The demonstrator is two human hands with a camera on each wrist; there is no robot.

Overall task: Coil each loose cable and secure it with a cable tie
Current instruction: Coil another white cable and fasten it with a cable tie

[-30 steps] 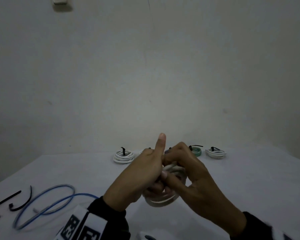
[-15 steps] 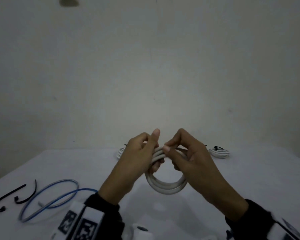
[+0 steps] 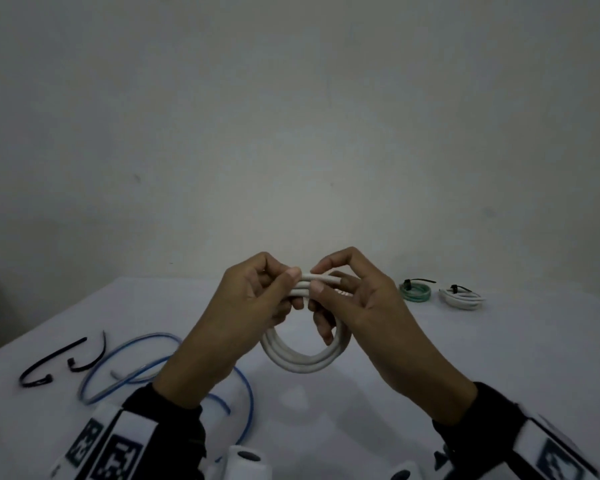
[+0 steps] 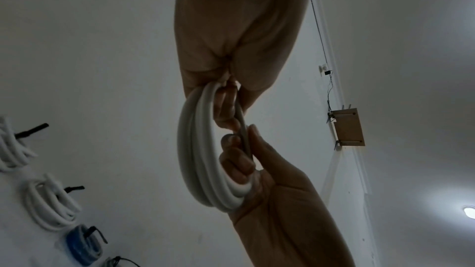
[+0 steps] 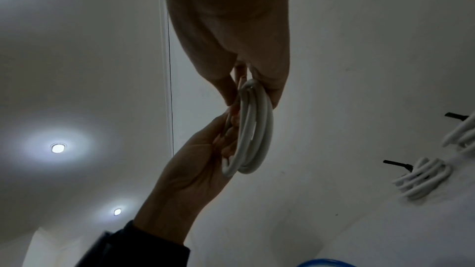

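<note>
Both hands, left (image 3: pixel 246 306) and right (image 3: pixel 357 303), pinching one white coil (image 3: pixel 303 358) at its top, held above the surface (image 3: pixel 465 358). Lying loose at left: one blue cable (image 3: pixel 136 372), two black ties (image 3: pixel 54 362). Far right: two tied coils (image 3: pixel 414 292).

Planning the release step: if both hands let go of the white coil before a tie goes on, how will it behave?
Probably springs open: the white coil has no tie on it, and the left hand and right hand both pinch its top. It looks fairly stiff, keeping a round loop while hanging. Likely light, since fingertips alone carry it.

Black sleeves (image 3: pixel 174 431); checkered wrist markers (image 3: pixel 118 452)
</note>
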